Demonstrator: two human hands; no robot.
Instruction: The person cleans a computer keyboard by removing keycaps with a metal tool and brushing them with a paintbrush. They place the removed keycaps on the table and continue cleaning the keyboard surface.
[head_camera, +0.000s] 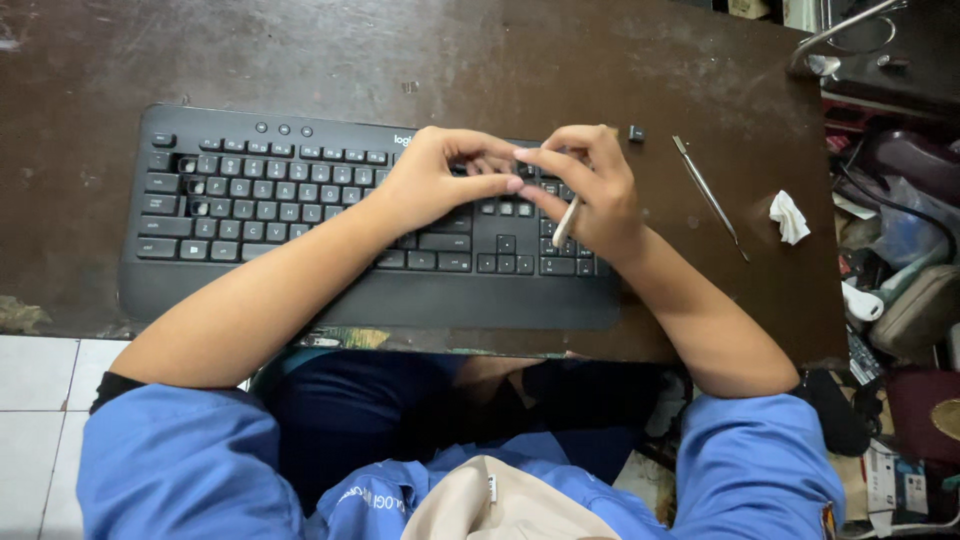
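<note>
Over the black keyboard (300, 215) on the dark table (480, 60), the right hand (590, 195) grips a pale slim tool (566, 222) while the left hand (430, 180) pinches a key; steady, gentle prying seems wisest, with a loose keycap (636, 133) beyond.

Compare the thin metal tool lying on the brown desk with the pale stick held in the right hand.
The thin metal tool is long, grey and shiny; the pale stick is whitish and shows only a short end. The tool lies free on the dark brown desk, right of the black keyboard; the stick is gripped in the right hand above the keys. Both are slender and slanted.
</note>
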